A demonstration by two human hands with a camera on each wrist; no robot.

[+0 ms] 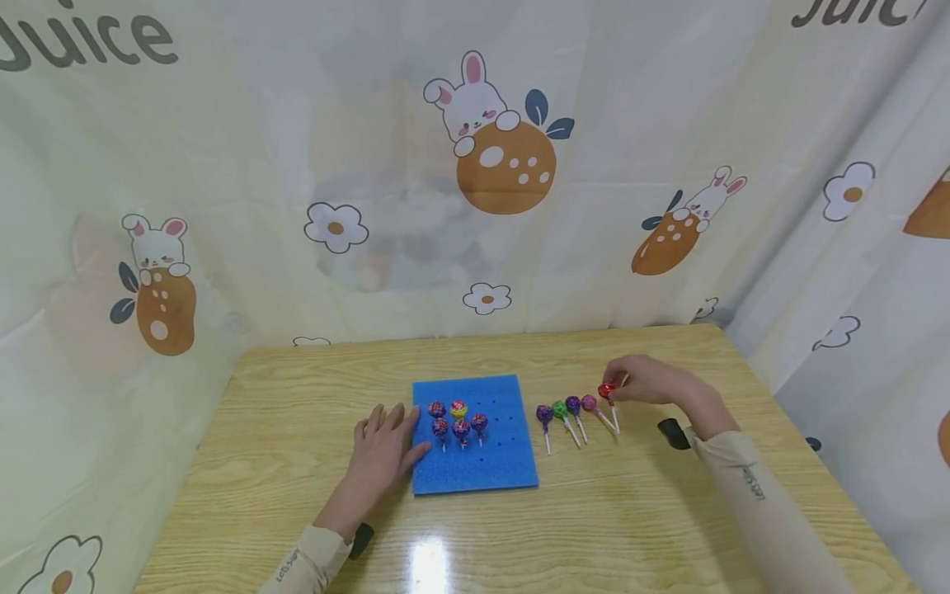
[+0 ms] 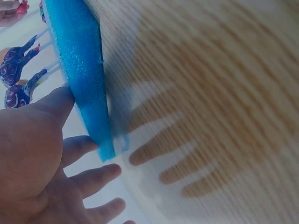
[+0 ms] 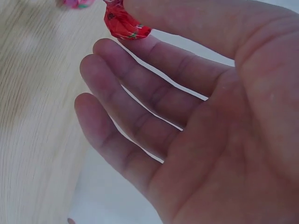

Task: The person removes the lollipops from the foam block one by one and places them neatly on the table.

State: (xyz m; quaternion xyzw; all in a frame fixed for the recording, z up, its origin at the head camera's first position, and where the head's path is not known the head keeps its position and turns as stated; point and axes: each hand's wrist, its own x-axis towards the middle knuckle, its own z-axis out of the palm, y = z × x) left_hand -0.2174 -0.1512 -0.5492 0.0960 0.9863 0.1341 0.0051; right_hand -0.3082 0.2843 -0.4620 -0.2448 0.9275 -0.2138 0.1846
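Observation:
A blue foam board point(image 1: 475, 474) lies on the table, with several wrapped lollipops standing in its left half. One of them is a yellow-and-red lollipop point(image 1: 458, 408); the others have dark wrappers. My left hand point(image 1: 382, 450) rests at the board's left edge with fingers spread, its thumb and index finger touching the foam point(image 2: 79, 60). Over on the right, my right hand point(image 1: 649, 381) pinches a red lollipop point(image 1: 607, 389) at its wrapper between thumb and index finger point(image 3: 177, 60). Its white stick points down toward the table. The other right fingers are loosely extended.
Left of the red lollipop lies a row of loose ones: a pink lollipop point(image 1: 590, 403), two purple ones and a green lollipop point(image 1: 560, 408). Small holes dot the board's right half. A printed curtain point(image 1: 401, 165) hangs behind the wooden table point(image 1: 594, 528).

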